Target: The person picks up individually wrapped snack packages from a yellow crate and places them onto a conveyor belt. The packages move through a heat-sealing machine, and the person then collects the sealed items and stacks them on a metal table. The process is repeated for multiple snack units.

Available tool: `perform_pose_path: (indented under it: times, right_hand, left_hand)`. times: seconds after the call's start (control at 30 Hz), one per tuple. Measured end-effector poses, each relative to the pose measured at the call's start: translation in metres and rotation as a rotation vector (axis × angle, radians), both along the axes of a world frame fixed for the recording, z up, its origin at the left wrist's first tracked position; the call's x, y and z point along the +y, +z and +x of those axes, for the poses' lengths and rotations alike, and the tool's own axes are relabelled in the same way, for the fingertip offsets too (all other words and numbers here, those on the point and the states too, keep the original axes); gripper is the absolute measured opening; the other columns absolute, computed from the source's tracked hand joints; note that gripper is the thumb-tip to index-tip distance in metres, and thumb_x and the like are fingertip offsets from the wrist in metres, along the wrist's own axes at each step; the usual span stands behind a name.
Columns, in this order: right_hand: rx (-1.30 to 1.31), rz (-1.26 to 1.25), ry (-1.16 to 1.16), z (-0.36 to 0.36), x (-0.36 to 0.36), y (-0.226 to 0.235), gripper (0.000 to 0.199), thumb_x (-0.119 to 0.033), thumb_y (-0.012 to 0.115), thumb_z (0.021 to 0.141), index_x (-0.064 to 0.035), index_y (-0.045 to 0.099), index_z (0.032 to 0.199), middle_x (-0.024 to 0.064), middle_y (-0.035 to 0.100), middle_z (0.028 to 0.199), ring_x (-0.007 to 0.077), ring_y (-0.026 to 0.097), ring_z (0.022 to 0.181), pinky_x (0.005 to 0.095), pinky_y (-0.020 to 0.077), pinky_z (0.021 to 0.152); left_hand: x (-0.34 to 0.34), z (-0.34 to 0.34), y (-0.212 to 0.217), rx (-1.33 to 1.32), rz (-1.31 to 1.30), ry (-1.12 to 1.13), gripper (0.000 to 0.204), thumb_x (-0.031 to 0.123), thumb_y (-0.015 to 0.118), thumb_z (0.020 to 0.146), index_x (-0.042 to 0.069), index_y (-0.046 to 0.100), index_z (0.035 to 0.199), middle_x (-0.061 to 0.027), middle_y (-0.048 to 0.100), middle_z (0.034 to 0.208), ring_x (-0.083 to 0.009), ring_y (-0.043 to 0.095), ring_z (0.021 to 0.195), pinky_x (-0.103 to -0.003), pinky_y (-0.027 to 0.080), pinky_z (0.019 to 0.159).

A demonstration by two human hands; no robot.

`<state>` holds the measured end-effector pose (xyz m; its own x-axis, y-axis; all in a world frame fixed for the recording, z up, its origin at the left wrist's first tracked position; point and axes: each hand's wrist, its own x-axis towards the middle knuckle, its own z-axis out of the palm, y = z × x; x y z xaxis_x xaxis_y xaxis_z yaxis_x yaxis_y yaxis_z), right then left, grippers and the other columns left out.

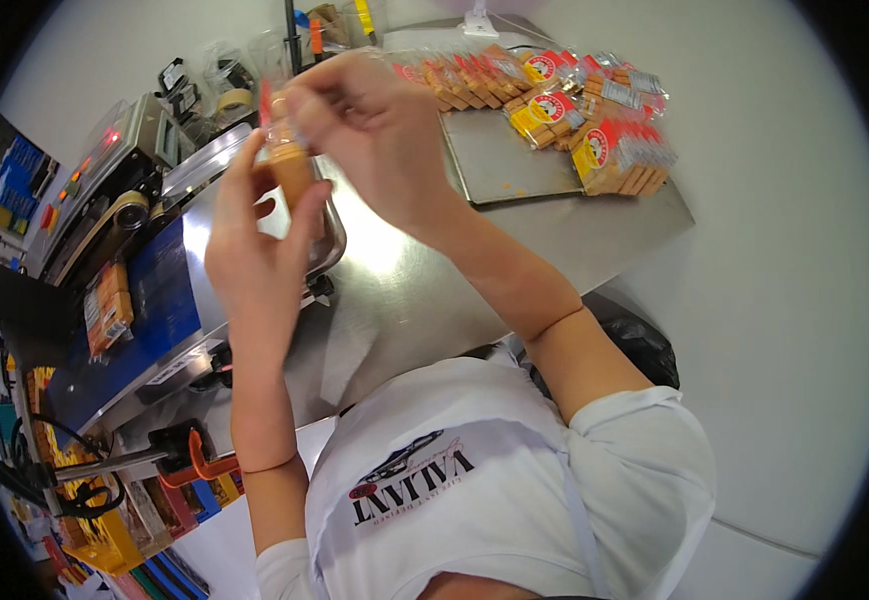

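Note:
Above the metal table, a clear plastic packet of orange-brown bars (292, 172) stands upright between my hands. My left hand (255, 250) is closed around its lower part, thumb on one side and fingers on the other. The fingers of my right hand (380, 140) are bent together at the top of the packet, beside its red end. Exactly what they pinch there is blurred and partly hidden. Below and behind the packet lies the rounded end of a metal tray (331, 240).
To the left runs a blue conveyor belt (155, 300) carrying another packet of bars (110, 308), beside a machine with lit controls (105, 150). Several filled packets (620, 155) lie around a metal tray (510, 160) at the far right. A black bag (640, 345) hangs below the table edge.

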<state>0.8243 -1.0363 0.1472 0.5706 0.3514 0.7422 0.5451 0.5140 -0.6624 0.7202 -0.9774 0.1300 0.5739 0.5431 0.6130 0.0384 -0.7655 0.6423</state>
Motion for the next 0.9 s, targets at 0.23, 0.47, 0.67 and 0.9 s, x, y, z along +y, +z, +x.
perform_pose_path:
  times: [0.23,0.47,0.67,0.9]
  right_hand:
    - [-0.001,-0.194,-0.062,0.026,0.026,-0.012,0.043,-0.026,0.065,0.071,-0.0018,0.046,0.101,-0.0035,0.031,0.058,0.0053,0.030,0.051,0.0205,0.0274,0.044]
    - [-0.085,-0.426,0.323,0.048,0.037,-0.001,0.027,-0.025,0.059,0.078,-0.0020,0.059,0.092,-0.0021,0.049,0.064,0.0039,0.043,0.061,0.0191,0.0354,0.054]
    - [-0.345,-0.437,0.109,0.054,0.037,0.002,0.020,-0.019,0.056,0.080,-0.0006,0.060,0.086,0.0006,0.057,0.072,0.0058,0.050,0.068,0.0197,0.0397,0.061]
    - [-0.038,-0.420,0.306,0.036,0.047,-0.014,0.017,-0.015,0.056,0.079,-0.0012,0.054,0.090,-0.0022,0.051,0.063,0.0065,0.047,0.060,0.0202,0.0391,0.057]
  left_hand:
    - [0.070,-0.034,-0.014,-0.080,-0.426,-0.232,0.023,0.008,0.056,0.077,-0.003,0.050,0.096,-0.0025,0.052,0.079,-0.0078,0.048,0.077,-0.022,0.039,0.070]
    - [0.090,-0.038,0.012,-0.101,-0.400,-0.201,0.022,0.018,0.056,0.079,0.001,0.058,0.092,-0.0002,0.053,0.080,-0.0053,0.043,0.070,-0.019,0.035,0.064]
    - [0.099,-0.035,0.011,-0.250,-0.379,-0.145,0.021,0.019,0.058,0.077,0.001,0.062,0.087,-0.0016,0.058,0.071,-0.0057,0.048,0.064,-0.020,0.039,0.058]
    - [0.099,-0.046,0.020,-0.116,-0.180,-0.031,0.029,0.009,0.057,0.077,0.007,0.052,0.105,0.0004,0.052,0.064,-0.0047,0.044,0.060,-0.019,0.037,0.057]
